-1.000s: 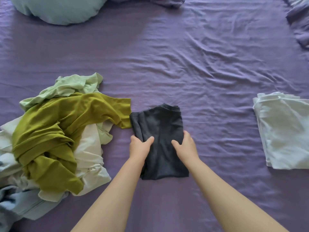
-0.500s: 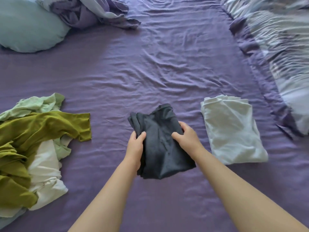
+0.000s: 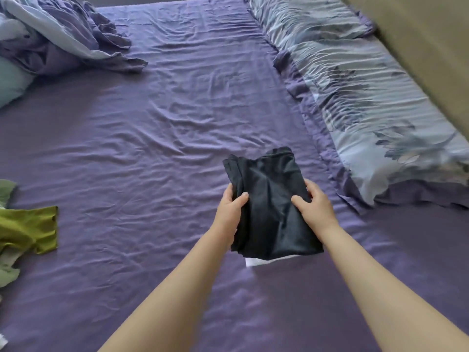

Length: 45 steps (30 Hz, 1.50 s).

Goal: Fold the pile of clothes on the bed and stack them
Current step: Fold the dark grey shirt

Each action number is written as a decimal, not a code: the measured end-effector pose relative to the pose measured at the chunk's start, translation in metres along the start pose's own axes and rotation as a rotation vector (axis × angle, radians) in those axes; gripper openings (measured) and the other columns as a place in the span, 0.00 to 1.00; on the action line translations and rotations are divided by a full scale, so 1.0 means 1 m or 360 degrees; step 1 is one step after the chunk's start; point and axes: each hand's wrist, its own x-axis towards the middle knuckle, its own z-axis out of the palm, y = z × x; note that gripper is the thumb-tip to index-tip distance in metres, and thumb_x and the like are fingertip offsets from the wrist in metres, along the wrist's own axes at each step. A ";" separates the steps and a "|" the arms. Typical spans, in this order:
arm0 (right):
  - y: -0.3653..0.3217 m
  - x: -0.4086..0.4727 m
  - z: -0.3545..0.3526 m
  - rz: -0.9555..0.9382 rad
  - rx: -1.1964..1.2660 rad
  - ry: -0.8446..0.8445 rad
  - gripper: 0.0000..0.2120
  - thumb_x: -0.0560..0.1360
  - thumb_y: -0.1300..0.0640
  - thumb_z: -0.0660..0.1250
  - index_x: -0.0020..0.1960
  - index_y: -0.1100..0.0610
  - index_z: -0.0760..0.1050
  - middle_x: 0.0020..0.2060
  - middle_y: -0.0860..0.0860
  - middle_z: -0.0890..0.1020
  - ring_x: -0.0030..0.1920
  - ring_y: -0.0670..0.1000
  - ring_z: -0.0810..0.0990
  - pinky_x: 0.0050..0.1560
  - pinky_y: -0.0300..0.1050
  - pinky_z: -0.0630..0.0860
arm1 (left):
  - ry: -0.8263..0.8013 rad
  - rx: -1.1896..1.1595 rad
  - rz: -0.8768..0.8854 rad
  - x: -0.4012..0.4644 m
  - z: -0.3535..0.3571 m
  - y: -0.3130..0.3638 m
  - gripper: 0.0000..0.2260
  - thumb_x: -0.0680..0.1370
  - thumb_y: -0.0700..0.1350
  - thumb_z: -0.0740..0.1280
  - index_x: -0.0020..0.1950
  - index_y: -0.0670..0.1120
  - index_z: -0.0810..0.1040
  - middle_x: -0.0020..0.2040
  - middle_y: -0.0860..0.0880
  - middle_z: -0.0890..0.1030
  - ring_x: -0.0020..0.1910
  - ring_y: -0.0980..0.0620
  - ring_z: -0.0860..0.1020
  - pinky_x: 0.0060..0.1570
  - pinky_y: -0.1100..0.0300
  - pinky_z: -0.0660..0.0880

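Both hands (image 3: 229, 209) (image 3: 316, 208) grip folded dark garment (image 3: 271, 212) | garment between grips

There are no words, numbers or signs to read anywhere on the purple bed sheet (image 3: 177, 123).

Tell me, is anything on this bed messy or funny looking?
Yes. An unfolded olive-green garment lies crumpled at the left edge, and a bunched-up purple blanket is heaped at the top left. The dark folded garment, gripped by the left hand and right hand, looks neat. A white sliver peeks from beneath it.
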 end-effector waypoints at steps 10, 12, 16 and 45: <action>0.065 -0.015 0.007 0.0114 -0.0602 -0.0248 0.32 0.75 0.63 0.64 0.75 0.50 0.57 0.69 0.54 0.65 0.66 0.54 0.67 0.59 0.40 0.64 | 0.0127 0.1074 -0.0155 0.000 0.003 -0.069 0.40 0.71 0.42 0.71 0.75 0.57 0.51 0.54 0.53 0.77 0.52 0.51 0.76 0.42 0.64 0.71; 0.064 -0.013 0.007 0.0135 -0.0647 -0.0213 0.31 0.75 0.64 0.64 0.75 0.51 0.58 0.68 0.55 0.66 0.65 0.55 0.69 0.60 0.44 0.66 | 0.0232 0.1202 -0.0231 0.003 0.001 -0.068 0.37 0.73 0.43 0.69 0.76 0.53 0.51 0.53 0.50 0.77 0.51 0.49 0.77 0.43 0.59 0.74; 0.062 -0.016 0.001 0.0267 -0.0955 -0.0237 0.29 0.77 0.57 0.64 0.75 0.48 0.58 0.67 0.53 0.66 0.63 0.56 0.69 0.58 0.49 0.70 | 0.0448 0.1471 -0.0460 -0.001 -0.004 -0.068 0.28 0.76 0.48 0.66 0.73 0.50 0.59 0.59 0.46 0.78 0.53 0.44 0.79 0.51 0.51 0.77; -0.053 -0.202 0.226 -0.0824 -0.1702 -0.0911 0.26 0.76 0.48 0.57 0.73 0.47 0.59 0.70 0.44 0.65 0.70 0.48 0.63 0.65 0.43 0.62 | 0.0571 0.1669 -0.0535 -0.202 -0.269 -0.057 0.19 0.76 0.57 0.62 0.66 0.53 0.72 0.63 0.53 0.76 0.63 0.52 0.74 0.60 0.57 0.71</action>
